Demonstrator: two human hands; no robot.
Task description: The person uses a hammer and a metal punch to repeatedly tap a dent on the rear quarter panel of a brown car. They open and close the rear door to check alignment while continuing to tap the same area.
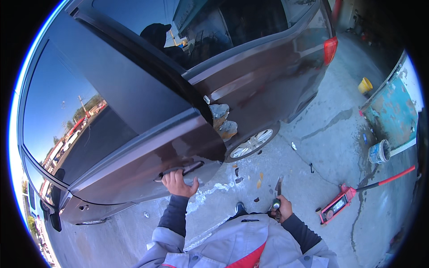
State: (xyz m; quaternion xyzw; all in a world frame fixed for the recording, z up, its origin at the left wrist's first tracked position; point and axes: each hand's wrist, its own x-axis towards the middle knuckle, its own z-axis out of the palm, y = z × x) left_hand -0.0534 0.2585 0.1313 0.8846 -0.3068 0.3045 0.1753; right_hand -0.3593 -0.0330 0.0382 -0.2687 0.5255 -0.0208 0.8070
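Note:
The fingers of my left hand [178, 183] are hooked over the outside handle [190, 168] of a dark purple-brown car door [147, 165]. The door stands swung out from the car body [263, 98]. Low near my waist, my right hand [282, 209] is closed round a hand tool [279, 185] with a narrow, flat blade pointing forward. A small green part of it shows at my fingers; its exact kind I cannot make out. Rough grey and tan patches [220, 117] mark the body beside the door's rear edge, above the wheel [254, 144].
A red floor jack [336, 206] with a long handle lies on the concrete at my right. Farther off are a white bucket [379, 152], a yellow bucket [365, 85] and a worn turquoise panel [393, 111]. Dark and yellowish scraps [259, 182] litter the ground near my feet.

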